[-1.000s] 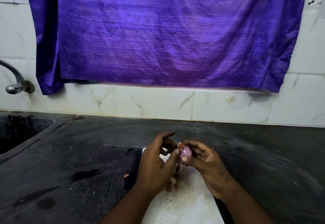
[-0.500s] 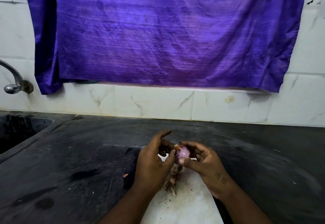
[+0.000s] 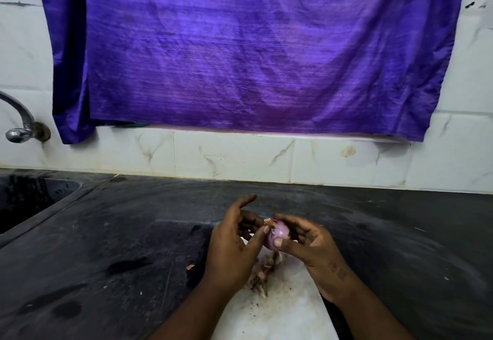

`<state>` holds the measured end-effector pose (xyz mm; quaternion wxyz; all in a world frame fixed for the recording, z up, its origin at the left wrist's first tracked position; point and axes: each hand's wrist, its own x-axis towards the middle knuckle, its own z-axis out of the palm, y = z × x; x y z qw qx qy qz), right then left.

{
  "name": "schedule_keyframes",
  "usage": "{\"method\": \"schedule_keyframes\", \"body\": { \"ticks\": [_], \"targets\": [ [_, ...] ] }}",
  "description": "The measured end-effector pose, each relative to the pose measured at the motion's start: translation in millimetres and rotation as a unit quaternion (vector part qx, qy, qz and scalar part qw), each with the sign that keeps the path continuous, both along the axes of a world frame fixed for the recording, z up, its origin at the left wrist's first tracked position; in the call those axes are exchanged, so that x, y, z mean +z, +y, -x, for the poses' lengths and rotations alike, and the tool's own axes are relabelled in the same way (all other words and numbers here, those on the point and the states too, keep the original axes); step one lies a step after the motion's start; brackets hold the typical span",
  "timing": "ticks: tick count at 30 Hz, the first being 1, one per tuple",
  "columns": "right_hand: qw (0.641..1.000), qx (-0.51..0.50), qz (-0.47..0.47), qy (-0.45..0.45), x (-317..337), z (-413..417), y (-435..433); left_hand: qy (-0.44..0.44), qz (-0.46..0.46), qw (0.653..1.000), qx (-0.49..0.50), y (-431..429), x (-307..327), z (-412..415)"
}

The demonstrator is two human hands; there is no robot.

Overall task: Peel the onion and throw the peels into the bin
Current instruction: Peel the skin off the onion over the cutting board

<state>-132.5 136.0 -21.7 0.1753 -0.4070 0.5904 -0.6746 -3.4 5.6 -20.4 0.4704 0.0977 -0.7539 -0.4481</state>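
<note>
A small purple onion (image 3: 278, 234), mostly bare of skin, is held above a white cutting board (image 3: 277, 321). My right hand (image 3: 309, 246) grips it between thumb and fingers. My left hand (image 3: 234, 243) touches its left side, thumb tip on a bit of dry orange skin (image 3: 269, 222) at the top end. A heap of brown peels (image 3: 262, 273) lies on the board just below the hands. No bin is in view.
The board rests on a dark stone counter (image 3: 120, 246). A sink (image 3: 29, 195) with a metal tap (image 3: 20, 126) is at the far left. A purple cloth (image 3: 245, 51) hangs on the tiled wall behind. A small peel scrap (image 3: 190, 267) lies left of the board.
Both hands have lifted the onion slightly and turned it, showing more of its bare purple side. My left thumb has moved up to the skin at its top.
</note>
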Motion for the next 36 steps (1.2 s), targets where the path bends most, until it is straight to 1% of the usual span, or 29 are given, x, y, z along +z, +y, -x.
{"method": "schedule_keyframes", "body": {
  "ticks": [6,12,17,19,26,29,31,33,36],
  "targets": [
    [1.0,0.006,0.004,0.011,1,-1,0,-0.001,0.005,1.0,0.003,-3,-3,0],
    [0.999,0.026,0.025,-0.006,2,-3,-1,-0.017,0.021,0.999,-0.02,1,-3,0],
    [0.999,0.04,0.033,-0.015,2,-3,0,-0.015,0.01,1.0,-0.024,0,-4,2],
    [0.998,0.041,0.036,-0.017,2,-3,0,-0.012,-0.002,0.999,-0.032,-1,-4,2],
    [0.995,0.063,0.058,-0.047,2,-1,-1,0.028,-0.097,0.991,-0.083,-4,-5,5],
    [0.992,0.078,0.07,-0.073,1,1,-2,0.059,-0.144,0.986,-0.065,-9,-1,8],
    [0.991,0.075,0.077,-0.08,0,2,-2,0.061,-0.151,0.986,-0.038,-14,0,7],
    [0.99,0.07,0.079,-0.09,2,2,-2,0.031,-0.109,0.994,0.008,-19,-5,7],
    [0.988,0.067,0.088,-0.112,5,3,-1,-0.043,-0.04,0.995,0.075,-23,-12,6]
  ]
}}
